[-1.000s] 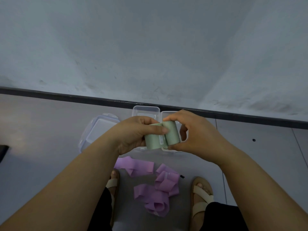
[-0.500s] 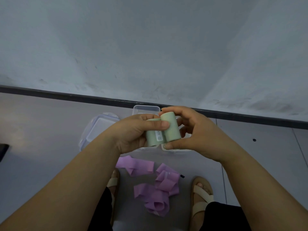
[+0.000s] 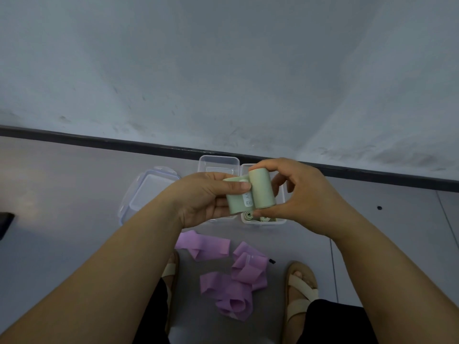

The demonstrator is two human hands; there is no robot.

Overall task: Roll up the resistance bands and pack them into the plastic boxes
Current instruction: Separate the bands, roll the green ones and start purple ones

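- Since a second ago, the pale green rubber resistance band (image 3: 262, 192), wound into two side-by-side coils, has risen slightly.
- The left hand (image 3: 198, 199) grips the left coil, with the thumb laid across it.
- The right hand (image 3: 308, 202) pinches the right coil between thumb and forefinger, probably to keep the windings tight.
- The band is held just above the clear plastic box (image 3: 263, 222), which holds green rolls.
- Loose purple bands (image 3: 236, 279) lie on the floor.

White label (image 3: 248, 199) on green band (image 3: 261, 189) is unreadable.
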